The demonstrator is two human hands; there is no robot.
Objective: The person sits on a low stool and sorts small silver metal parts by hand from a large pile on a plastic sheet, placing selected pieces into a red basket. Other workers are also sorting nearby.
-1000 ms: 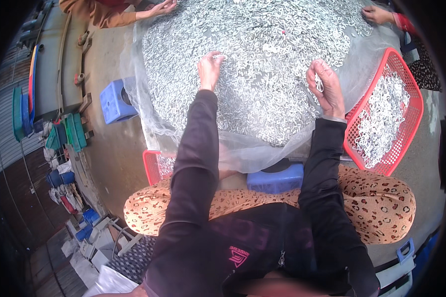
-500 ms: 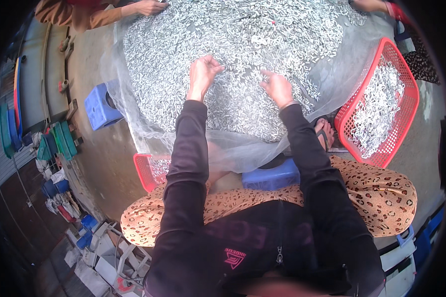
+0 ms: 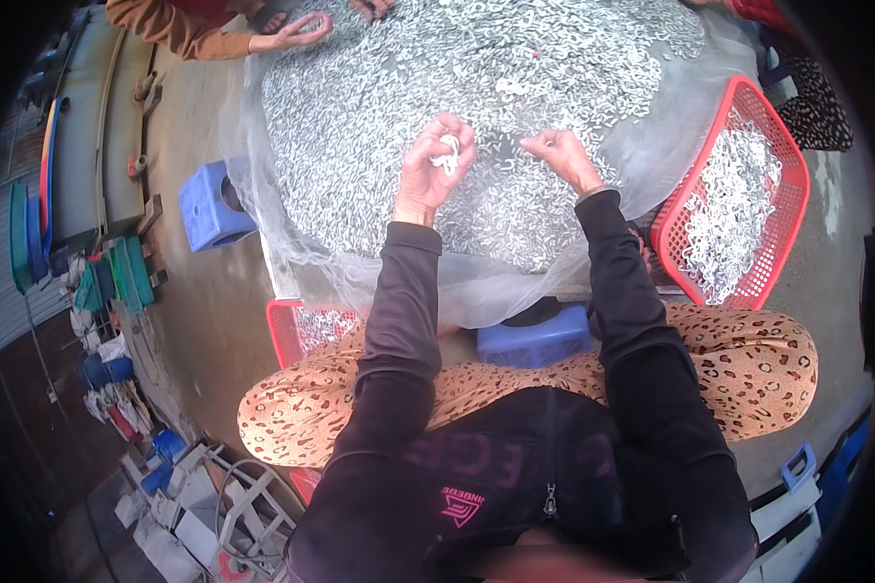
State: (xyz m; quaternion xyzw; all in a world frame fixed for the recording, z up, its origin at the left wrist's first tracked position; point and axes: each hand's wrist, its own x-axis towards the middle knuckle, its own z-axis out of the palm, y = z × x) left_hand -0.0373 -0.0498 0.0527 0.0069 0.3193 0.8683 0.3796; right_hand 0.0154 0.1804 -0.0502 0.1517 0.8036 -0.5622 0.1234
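Below left of the translucent mesh sheet [image 3: 651, 160], a red plastic basket [image 3: 287, 332], partly hidden by spotted tan trousers [image 3: 297, 413]; upon the sheet, small whitish pieces [image 3: 345, 175], individually indistinct; above right, a cropped red sleeve [image 3: 760, 12].

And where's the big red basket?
In the head view, the big red basket is on the right, beside the see-through sheet, farther right than the person's right hand.

White curled pieces [image 3: 447, 157] sit bunched in the left hand [image 3: 424, 175], with a dense silvery-white spread [image 3: 345, 160] of small pieces around it.
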